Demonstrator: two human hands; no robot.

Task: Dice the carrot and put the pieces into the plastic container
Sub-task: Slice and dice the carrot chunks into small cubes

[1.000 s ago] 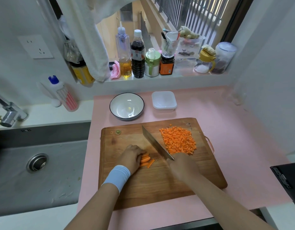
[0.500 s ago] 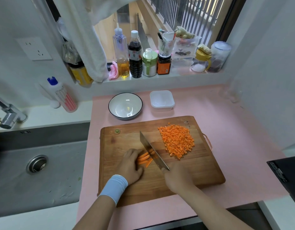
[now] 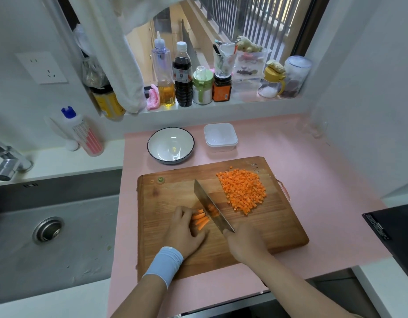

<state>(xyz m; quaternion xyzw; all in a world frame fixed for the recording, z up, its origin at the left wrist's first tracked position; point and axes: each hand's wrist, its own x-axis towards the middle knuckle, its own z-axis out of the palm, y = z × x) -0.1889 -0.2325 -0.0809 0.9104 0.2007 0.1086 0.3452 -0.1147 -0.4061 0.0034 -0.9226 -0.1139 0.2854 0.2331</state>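
I am holding the carrot strips (image 3: 200, 219) down on the cutting board (image 3: 278, 226) with my left hand's (image 3: 187, 230) curled fingers. My right hand (image 3: 244, 243) is gripping the knife (image 3: 210, 204), its blade across them. The diced pile (image 3: 243, 191) is lying just right, and the plastic container (image 3: 220, 136) is sitting beyond the board.

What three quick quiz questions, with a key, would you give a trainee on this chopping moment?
1. True or false: the plastic container already holds carrot pieces.
2. Which hand grips the knife? A) left hand B) right hand C) neither
3. Fill in: the left hand's fingers steady the ______ beside the blade on the cutting board.
Key: 1. False; no carrot shows in it, and the diced carrot lies piled on the cutting board. 2. B. 3. carrot strips.
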